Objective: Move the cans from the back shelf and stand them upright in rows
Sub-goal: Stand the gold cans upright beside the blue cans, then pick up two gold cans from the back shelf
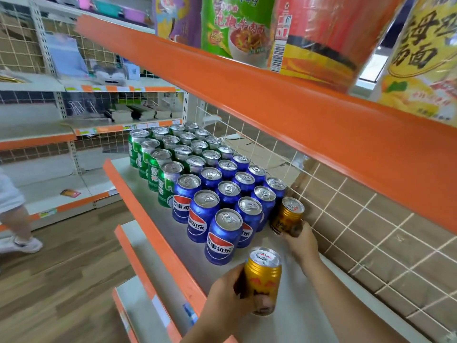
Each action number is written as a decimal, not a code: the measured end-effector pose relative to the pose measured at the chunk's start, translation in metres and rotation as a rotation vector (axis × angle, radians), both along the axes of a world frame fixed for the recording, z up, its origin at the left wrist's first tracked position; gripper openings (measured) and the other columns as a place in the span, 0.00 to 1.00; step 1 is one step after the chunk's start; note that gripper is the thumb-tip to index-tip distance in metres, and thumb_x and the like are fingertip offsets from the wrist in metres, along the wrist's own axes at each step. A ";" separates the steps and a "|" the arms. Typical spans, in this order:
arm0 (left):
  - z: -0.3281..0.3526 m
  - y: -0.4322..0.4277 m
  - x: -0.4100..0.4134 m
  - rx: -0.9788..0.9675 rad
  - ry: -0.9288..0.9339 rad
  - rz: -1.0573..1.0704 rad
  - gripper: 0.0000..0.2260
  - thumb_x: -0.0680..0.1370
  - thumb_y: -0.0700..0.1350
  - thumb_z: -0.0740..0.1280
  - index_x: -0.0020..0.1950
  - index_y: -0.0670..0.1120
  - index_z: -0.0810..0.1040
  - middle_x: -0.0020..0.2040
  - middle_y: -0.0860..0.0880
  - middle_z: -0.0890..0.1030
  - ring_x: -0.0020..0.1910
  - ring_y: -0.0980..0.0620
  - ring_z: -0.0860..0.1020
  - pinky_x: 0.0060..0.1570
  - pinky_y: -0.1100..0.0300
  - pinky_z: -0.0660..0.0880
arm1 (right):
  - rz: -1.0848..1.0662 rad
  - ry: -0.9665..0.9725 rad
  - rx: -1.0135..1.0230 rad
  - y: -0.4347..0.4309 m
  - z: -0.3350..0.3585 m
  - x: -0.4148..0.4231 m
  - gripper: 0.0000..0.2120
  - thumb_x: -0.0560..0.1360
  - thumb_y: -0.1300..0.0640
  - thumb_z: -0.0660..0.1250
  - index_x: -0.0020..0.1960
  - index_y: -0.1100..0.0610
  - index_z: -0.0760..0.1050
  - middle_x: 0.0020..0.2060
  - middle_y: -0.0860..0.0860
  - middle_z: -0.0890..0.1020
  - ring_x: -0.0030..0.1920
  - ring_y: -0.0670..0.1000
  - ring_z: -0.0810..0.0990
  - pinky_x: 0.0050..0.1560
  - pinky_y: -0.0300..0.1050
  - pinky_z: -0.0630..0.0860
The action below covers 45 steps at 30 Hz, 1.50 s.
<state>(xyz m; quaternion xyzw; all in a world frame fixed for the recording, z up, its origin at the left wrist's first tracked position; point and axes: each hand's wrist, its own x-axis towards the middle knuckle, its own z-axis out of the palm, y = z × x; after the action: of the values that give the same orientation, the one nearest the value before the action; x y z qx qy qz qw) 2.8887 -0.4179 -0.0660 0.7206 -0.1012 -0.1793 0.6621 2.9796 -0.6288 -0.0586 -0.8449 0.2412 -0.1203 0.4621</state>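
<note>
Two gold cans are in my hands above the white shelf (304, 315). My left hand (232, 293) grips one gold can (263, 276) upright near the shelf's front, thumb across its lower side. My right hand (303, 240) holds the other gold can (286, 215) at its base, standing by the wire back grid next to the blue cans. Several blue cans (223, 233) stand upright in rows. Beyond them, several green cans (158, 167) stand in rows too.
An orange-edged shelf (272, 95) overhangs close above, carrying noodle packets (237, 28). A wire grid (371, 233) backs the can shelf. Orange lips of lower shelves (153, 241) jut out at left. A person's leg and shoe (17, 233) stand on the wooden floor at far left.
</note>
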 end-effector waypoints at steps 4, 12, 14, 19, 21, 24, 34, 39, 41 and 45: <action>0.001 -0.006 0.007 -0.017 0.000 0.062 0.18 0.68 0.48 0.76 0.54 0.57 0.74 0.50 0.59 0.82 0.48 0.63 0.81 0.43 0.73 0.74 | 0.274 0.119 0.143 0.010 0.025 -0.053 0.22 0.73 0.65 0.67 0.66 0.56 0.71 0.52 0.50 0.79 0.49 0.49 0.78 0.46 0.40 0.72; 0.003 -0.021 0.020 0.078 -0.084 0.098 0.12 0.72 0.53 0.72 0.53 0.55 0.75 0.48 0.55 0.81 0.48 0.57 0.79 0.47 0.70 0.74 | 0.614 0.403 0.363 0.024 0.042 -0.092 0.28 0.61 0.51 0.77 0.60 0.49 0.76 0.48 0.48 0.84 0.48 0.46 0.82 0.44 0.36 0.76; 0.004 -0.019 0.022 0.063 -0.075 0.059 0.12 0.76 0.52 0.66 0.58 0.54 0.73 0.52 0.53 0.80 0.52 0.57 0.78 0.52 0.68 0.74 | 0.555 0.369 0.406 0.028 0.036 -0.091 0.27 0.60 0.55 0.78 0.58 0.54 0.77 0.49 0.52 0.85 0.51 0.50 0.83 0.49 0.41 0.79; 0.000 -0.012 0.028 0.102 -0.098 0.030 0.02 0.78 0.43 0.65 0.47 0.51 0.74 0.41 0.54 0.77 0.42 0.57 0.75 0.45 0.68 0.70 | 0.423 0.221 0.268 0.033 0.031 -0.087 0.26 0.58 0.57 0.81 0.54 0.53 0.77 0.47 0.52 0.84 0.47 0.50 0.82 0.46 0.41 0.78; -0.006 -0.009 0.028 0.129 -0.101 0.028 0.07 0.76 0.39 0.66 0.43 0.50 0.72 0.38 0.52 0.73 0.39 0.56 0.71 0.42 0.68 0.69 | 0.313 0.151 0.145 0.030 0.023 -0.077 0.27 0.61 0.58 0.81 0.57 0.52 0.76 0.49 0.50 0.82 0.48 0.50 0.81 0.48 0.42 0.77; -0.006 -0.007 0.027 0.161 -0.107 0.044 0.14 0.74 0.36 0.65 0.41 0.56 0.69 0.41 0.51 0.73 0.41 0.54 0.71 0.41 0.71 0.67 | 0.170 0.062 0.049 0.026 0.011 -0.057 0.29 0.64 0.55 0.79 0.62 0.53 0.74 0.53 0.51 0.82 0.53 0.51 0.79 0.56 0.49 0.75; -0.005 -0.001 0.035 0.219 -0.086 -0.030 0.09 0.75 0.35 0.64 0.47 0.49 0.77 0.44 0.52 0.78 0.45 0.56 0.75 0.43 0.76 0.68 | 0.090 0.047 -0.113 0.029 0.000 -0.028 0.30 0.65 0.57 0.78 0.65 0.57 0.72 0.59 0.53 0.81 0.58 0.54 0.78 0.49 0.39 0.66; 0.002 -0.001 0.038 0.241 -0.064 -0.098 0.14 0.77 0.37 0.63 0.61 0.47 0.78 0.56 0.53 0.80 0.54 0.55 0.77 0.46 0.77 0.69 | 0.053 0.079 -0.117 0.034 0.002 -0.026 0.32 0.66 0.58 0.78 0.66 0.57 0.70 0.62 0.54 0.79 0.62 0.56 0.76 0.57 0.43 0.70; 0.003 -0.003 0.039 0.246 -0.078 -0.128 0.11 0.76 0.37 0.63 0.51 0.52 0.79 0.50 0.53 0.79 0.52 0.54 0.77 0.44 0.76 0.69 | 0.035 0.095 -0.104 0.038 0.005 -0.028 0.34 0.66 0.57 0.78 0.69 0.56 0.68 0.64 0.54 0.77 0.65 0.56 0.74 0.63 0.48 0.70; 0.010 -0.011 0.047 0.259 -0.080 -0.197 0.13 0.77 0.40 0.64 0.40 0.59 0.73 0.45 0.53 0.77 0.47 0.54 0.76 0.48 0.69 0.70 | 0.015 0.079 -0.089 0.043 0.016 -0.038 0.36 0.69 0.58 0.75 0.72 0.54 0.63 0.67 0.52 0.74 0.65 0.55 0.74 0.64 0.46 0.70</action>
<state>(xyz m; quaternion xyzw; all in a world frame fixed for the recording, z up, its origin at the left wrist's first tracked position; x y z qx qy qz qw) 2.9358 -0.4289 -0.0560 0.7928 -0.1738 -0.2264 0.5385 2.9413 -0.5863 -0.0429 -0.8705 0.2471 -0.0939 0.4152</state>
